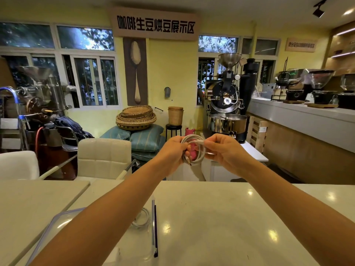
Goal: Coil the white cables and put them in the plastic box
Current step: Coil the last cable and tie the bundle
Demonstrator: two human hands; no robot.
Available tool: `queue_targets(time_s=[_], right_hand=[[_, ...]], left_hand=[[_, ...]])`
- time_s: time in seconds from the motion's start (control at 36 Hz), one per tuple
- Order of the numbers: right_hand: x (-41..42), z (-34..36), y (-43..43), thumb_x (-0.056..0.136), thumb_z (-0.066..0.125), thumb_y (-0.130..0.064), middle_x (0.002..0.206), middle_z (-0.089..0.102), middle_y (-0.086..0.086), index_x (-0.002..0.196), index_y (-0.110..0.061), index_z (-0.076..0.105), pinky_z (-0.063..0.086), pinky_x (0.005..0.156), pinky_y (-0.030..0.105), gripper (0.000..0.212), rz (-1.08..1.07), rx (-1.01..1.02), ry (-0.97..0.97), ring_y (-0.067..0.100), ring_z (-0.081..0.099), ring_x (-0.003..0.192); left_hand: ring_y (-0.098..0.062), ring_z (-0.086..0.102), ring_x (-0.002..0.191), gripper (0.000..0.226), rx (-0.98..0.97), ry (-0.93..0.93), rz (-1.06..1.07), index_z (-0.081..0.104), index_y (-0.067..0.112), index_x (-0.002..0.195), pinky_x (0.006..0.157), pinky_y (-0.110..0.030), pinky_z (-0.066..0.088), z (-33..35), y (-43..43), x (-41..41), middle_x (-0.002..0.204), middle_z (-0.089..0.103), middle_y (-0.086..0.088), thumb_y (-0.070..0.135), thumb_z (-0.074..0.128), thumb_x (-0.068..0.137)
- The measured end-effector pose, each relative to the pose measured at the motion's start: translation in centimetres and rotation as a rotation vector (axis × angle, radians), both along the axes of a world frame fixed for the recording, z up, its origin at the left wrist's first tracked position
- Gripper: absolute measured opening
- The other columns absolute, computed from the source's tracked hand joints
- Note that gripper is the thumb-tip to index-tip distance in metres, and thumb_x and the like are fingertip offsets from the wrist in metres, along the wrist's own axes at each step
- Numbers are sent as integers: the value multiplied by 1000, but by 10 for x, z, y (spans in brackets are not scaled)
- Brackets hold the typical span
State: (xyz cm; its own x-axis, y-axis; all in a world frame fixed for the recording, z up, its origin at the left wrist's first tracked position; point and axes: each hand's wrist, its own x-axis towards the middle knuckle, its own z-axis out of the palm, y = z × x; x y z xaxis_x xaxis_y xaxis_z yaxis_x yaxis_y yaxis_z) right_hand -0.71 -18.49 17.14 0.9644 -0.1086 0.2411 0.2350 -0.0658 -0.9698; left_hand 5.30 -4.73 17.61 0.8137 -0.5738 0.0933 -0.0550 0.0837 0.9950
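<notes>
A white cable [199, 148] is wound into a small coil and held up in the air, well above the far edge of the table. My left hand [173, 150] grips the left side of the coil, and one plug end hangs below the fingers. My right hand [222, 148] pinches the cable's other end at the top right of the coil. The clear plastic box [153, 223] stands on the table near me, partly hidden by my left forearm. Another coiled white cable [143, 219] lies inside it.
The box's lid [57, 217] with a blue rim lies at the lower left. The white table [221, 217] spreads in front of me. Two cream chairs [103, 156] stand behind the table. A grey counter [299, 116] runs along the right.
</notes>
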Motion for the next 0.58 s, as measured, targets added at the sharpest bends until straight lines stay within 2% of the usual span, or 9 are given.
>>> queue_targets(time_s=[0.06, 0.14, 0.19, 0.28, 0.36, 0.39, 0.5, 0.58], right_hand=[[0, 0, 3, 82, 58, -3, 81, 63, 10, 71, -11, 58, 49, 91, 44, 13, -41, -73, 4, 30, 60, 88], [1, -3, 8, 79, 62, 3, 77, 62, 5, 67, -14, 62, 53, 80, 32, 21, -127, -208, -28, 22, 62, 80], [3, -7, 10, 77, 63, 4, 74, 63, 4, 71, -14, 66, 53, 78, 28, 19, -168, -248, -60, 18, 62, 76], [6, -11, 12, 76, 64, 6, 72, 63, 5, 84, 1, 69, 54, 74, 25, 11, -209, -222, -72, 16, 61, 73], [10, -15, 15, 76, 62, 9, 72, 62, 3, 95, 11, 66, 54, 57, 12, 19, -227, -176, -69, 13, 60, 69], [11, -16, 16, 76, 62, 9, 72, 62, 2, 95, 11, 67, 54, 56, 12, 19, -232, -172, -69, 13, 60, 70], [16, -22, 21, 76, 64, 6, 71, 62, 1, 87, 6, 69, 52, 68, 22, 11, -285, -189, -103, 14, 60, 73], [19, -28, 26, 75, 68, 1, 69, 60, -3, 79, 2, 69, 51, 67, 19, 4, -376, -254, -212, 10, 59, 71]], left_hand=[[-6, 39, 47, 28, 2, -6, 15, 52, 12, 80, 48, -17, 40, -1, -1, 1, 62, 43, -2, 4, 30, 97], [-2, 41, 37, 29, 3, -23, 3, 50, 12, 79, 45, -16, 42, -3, -2, 0, 61, 43, -2, 1, 30, 96], [-1, 41, 33, 29, 8, -35, -14, 50, 11, 79, 44, -15, 43, -3, -2, -1, 60, 43, -2, 0, 29, 96], [-1, 42, 32, 27, 17, -49, -20, 49, 10, 81, 43, -14, 43, -3, -1, 1, 61, 44, -2, 0, 30, 96], [-1, 42, 33, 23, 19, -48, -41, 48, 10, 85, 45, -15, 43, -5, 1, 1, 61, 45, -2, -1, 31, 96], [-1, 43, 33, 22, 20, -46, -51, 48, 10, 86, 47, -16, 43, -6, 1, 1, 61, 45, -2, -1, 32, 95], [-1, 44, 35, 21, 4, -23, -71, 49, 11, 86, 52, -19, 44, -7, 2, 0, 62, 47, -3, -1, 34, 95], [-1, 44, 36, 21, -22, -12, -76, 48, 11, 86, 52, -18, 44, -7, 2, 0, 62, 47, -3, 0, 33, 96]])
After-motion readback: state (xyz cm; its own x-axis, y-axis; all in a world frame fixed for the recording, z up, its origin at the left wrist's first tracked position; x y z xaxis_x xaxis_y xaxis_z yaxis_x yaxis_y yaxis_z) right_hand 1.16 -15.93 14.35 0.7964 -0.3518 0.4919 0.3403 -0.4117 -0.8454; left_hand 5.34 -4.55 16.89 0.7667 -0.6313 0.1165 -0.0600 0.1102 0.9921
